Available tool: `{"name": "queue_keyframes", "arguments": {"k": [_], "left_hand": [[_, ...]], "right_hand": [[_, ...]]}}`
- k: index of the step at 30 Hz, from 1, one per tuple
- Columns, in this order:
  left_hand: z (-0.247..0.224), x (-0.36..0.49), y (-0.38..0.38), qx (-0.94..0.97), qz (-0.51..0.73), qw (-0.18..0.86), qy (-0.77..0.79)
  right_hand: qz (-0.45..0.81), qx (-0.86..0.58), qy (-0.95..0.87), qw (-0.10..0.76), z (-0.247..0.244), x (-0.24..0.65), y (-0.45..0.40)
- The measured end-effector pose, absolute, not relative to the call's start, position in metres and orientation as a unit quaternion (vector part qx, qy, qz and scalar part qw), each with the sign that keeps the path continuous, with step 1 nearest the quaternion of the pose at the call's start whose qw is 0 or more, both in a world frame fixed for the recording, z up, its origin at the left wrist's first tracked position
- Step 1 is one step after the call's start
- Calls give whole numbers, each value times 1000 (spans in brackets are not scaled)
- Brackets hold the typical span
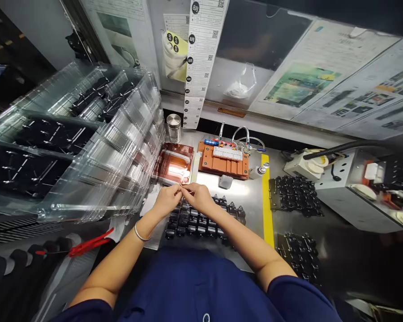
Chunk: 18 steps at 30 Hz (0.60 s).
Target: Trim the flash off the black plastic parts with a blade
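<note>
My left hand [168, 199] and my right hand [199, 197] meet fingertip to fingertip in a pinch. Whatever lies between the fingers is too small to make out. Just beyond them lies an amber-brown glossy film packet [174, 164] on the metal bench. Under and in front of my right hand are rows of black moulded parts [201, 223]. An orange-brown fixture block [223, 162] with a white perforated strip [227, 153] on top stands farther back, with a small grey block [225, 181] before it.
Stacked clear plastic trays [127, 134] holding black parts rise at my left. A lidded jar [173, 127] stands at the back. Yellow tape [266, 201] crosses the bench. More black parts [293, 195] and a grey machine [342, 188] are at right. Red-handled pliers [90, 245] lie lower left.
</note>
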<state>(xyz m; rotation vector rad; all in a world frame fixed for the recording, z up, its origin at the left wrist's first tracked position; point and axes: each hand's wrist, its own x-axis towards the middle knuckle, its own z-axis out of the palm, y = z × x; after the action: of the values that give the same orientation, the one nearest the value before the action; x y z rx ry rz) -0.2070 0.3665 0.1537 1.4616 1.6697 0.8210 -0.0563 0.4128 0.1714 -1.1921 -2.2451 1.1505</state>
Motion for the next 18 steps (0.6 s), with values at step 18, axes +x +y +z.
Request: {"name": "queue_keyframes", "arguments": {"k": [18], "left_hand": [[162, -204, 366, 508, 381, 493, 595]], "right_hand": [[663, -421, -597, 163, 189, 13, 445]]}}
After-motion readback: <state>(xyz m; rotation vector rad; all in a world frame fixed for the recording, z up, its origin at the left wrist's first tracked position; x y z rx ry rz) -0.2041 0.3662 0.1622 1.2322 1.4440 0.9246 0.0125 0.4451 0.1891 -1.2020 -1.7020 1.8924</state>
